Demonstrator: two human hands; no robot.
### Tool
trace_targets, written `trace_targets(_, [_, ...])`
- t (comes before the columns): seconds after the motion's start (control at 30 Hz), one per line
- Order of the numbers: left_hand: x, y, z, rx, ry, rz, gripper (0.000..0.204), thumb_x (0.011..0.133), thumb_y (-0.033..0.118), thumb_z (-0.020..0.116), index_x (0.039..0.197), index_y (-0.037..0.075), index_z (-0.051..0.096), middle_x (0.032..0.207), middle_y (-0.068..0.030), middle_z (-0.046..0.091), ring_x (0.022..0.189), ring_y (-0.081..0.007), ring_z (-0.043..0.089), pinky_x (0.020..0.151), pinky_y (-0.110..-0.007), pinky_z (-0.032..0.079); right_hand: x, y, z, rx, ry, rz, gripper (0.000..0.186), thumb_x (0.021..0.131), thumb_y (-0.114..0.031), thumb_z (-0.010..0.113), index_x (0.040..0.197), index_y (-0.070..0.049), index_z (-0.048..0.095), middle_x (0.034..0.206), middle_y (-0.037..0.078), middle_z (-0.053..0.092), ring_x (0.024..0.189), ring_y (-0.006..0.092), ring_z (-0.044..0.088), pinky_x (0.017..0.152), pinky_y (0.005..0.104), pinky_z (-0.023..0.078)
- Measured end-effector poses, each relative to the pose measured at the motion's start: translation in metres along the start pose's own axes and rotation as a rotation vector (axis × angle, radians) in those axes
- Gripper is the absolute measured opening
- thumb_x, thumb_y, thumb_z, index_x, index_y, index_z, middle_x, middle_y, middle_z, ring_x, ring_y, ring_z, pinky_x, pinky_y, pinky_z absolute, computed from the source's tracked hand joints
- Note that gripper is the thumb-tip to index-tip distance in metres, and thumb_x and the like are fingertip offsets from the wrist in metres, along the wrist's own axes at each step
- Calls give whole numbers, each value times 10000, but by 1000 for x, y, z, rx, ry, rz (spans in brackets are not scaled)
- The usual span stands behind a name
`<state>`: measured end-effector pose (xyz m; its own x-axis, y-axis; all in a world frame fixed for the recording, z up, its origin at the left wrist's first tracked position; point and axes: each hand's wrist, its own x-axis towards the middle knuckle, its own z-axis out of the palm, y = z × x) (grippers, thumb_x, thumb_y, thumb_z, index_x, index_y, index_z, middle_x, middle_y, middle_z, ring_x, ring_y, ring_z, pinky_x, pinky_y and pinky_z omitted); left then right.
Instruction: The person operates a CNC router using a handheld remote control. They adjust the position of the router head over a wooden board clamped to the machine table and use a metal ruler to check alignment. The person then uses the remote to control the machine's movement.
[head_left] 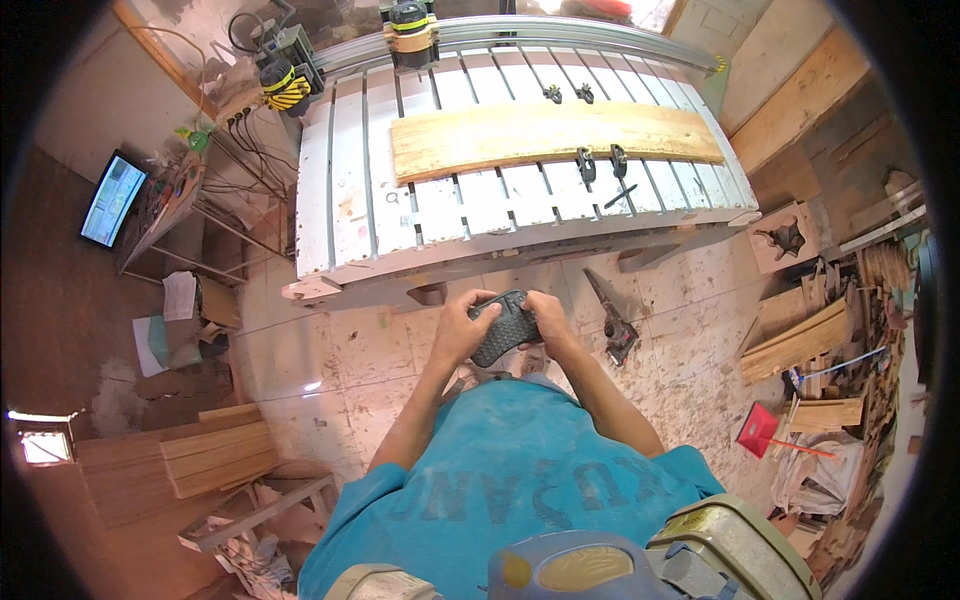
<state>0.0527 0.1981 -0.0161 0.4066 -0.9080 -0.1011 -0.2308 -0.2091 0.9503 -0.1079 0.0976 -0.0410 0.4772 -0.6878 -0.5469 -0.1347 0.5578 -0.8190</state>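
Both hands grip 1 small black keypad controller [507, 326] in front of the chest: the left hand [462, 328] wraps its left end, thumb on top, and the right hand [550, 322] clasps its right end. Just beyond stands a white slatted machine bed [350, 200], where 4 black clamps [598, 163] pin a long wooden plank [540, 133]. A monitor [112, 199] glows far left.

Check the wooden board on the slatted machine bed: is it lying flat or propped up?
Flat: the wooden board lies across the white slatted bed, with black clamps at its edges.
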Motion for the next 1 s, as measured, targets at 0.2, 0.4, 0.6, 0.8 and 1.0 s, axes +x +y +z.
trace_targets(0.2, [-3,-6,-2,-4,-22,1,308,889,227,690,1094,-2,711,957,-156,741,889,-239,703,818,-358,532,-2,3,1,-2,-1,8,255,873,-266,508,856,-39,624,826,65,555,632,199,618,409,367,566])
trace_targets(0.4, [-5,-3,-4,-11,-42,1,316,893,232,687,1103,-3,707,970,-155,738,896,-235,701,820,-355,531,-3,4,3,8,-5,-5,248,878,-248,496,838,-32,610,804,73,555,594,198,613,403,357,563])
trace_targets(0.6, [-6,-4,-5,2,-57,-22,329,893,240,689,1124,6,704,980,-159,737,908,-246,702,828,-362,533,-7,2,4,4,-1,-18,243,881,-238,489,830,-29,602,805,72,557,592,196,624,403,354,565])
trace_targets(0.8, [-5,-8,-4,-5,-60,-20,339,891,254,697,1132,16,704,993,-169,736,925,-262,703,842,-371,533,-11,-1,6,9,0,-21,238,883,-236,493,836,-31,603,796,63,550,588,188,621,402,348,564])
trace_targets(1.0, [-5,-9,-4,-12,-56,-6,341,887,254,701,1128,12,704,995,-170,736,932,-263,704,845,-370,533,-11,0,5,20,-8,-43,236,883,-232,495,837,-28,603,812,73,549,607,193,628,402,350,566])
